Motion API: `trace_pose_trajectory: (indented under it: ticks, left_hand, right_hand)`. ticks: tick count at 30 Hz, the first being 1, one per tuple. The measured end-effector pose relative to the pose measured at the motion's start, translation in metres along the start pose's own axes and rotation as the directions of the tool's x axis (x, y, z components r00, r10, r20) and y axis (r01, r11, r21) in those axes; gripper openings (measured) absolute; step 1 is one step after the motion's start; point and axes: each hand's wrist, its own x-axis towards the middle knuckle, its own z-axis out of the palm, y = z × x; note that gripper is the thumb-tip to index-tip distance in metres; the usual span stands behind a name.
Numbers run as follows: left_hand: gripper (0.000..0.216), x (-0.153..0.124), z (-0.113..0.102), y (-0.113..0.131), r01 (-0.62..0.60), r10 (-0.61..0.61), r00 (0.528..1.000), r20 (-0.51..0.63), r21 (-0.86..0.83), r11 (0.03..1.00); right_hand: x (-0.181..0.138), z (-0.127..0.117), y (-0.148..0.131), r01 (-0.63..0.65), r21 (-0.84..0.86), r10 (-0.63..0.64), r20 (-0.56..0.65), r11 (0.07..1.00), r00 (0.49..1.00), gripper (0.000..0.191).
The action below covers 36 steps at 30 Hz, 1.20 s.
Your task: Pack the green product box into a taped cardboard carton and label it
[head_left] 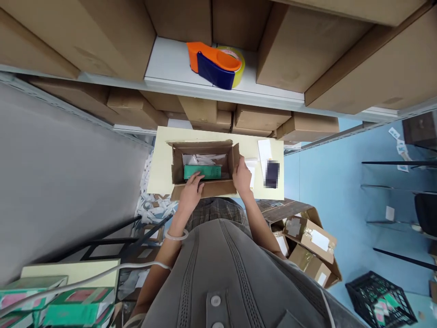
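An open cardboard box (177, 171) sits on a pale yellow table (160, 159) in front of me. Inside it lie a green packet (205, 172) and some white wrapping (201, 159). My left hand (191, 190) reaches over the near flap, fingers stretched onto the green packet's near edge. My right hand (241, 175) grips the box's right flap, fingers curled round its edge.
A dark phone (272, 174) and white papers (265, 151) lie right of the box. An orange and blue tape dispenser (215, 64) rests on the shelf above, among cardboard cartons. Taped parcels (309, 246) fill a carton at my right; green boxes (78, 307) stack lower left; a black crate (378, 300) stands lower right.
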Motion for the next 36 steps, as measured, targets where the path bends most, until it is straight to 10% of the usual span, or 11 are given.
trace_pose_trajectory:
  ticks: [11, 22, 30, 36]
  left_hand:
    - [0.064, 0.008, -0.072, -0.012, -0.035, 0.109, 0.97, -0.219, 0.314, 0.949]
    - [0.075, 0.026, -0.041, -0.016, -0.218, 0.23, 0.967, -0.108, 0.108, 0.97]
    - [0.066, -0.016, -0.054, -0.051, 0.053, -0.055, 0.998, 0.037, 0.063, 0.997]
    - [0.089, -0.03, -0.054, -0.08, -0.048, 0.084, 0.982, 0.168, -0.209, 0.977]
  right_hand:
    - [-0.03, 0.0, -0.017, 0.022, 0.062, -0.025, 0.048, 0.998, 0.999, 0.062]
    - [-0.046, -0.013, -0.015, 0.132, -0.012, -0.125, 0.235, 0.991, 0.964, 0.054]
    - [-0.047, -0.015, -0.009, 0.258, -0.076, -0.216, 0.35, 0.963, 0.911, 0.056]
    - [-0.037, -0.027, 0.009, 0.279, 0.101, -0.296, 0.401, 0.955, 0.867, 0.07]
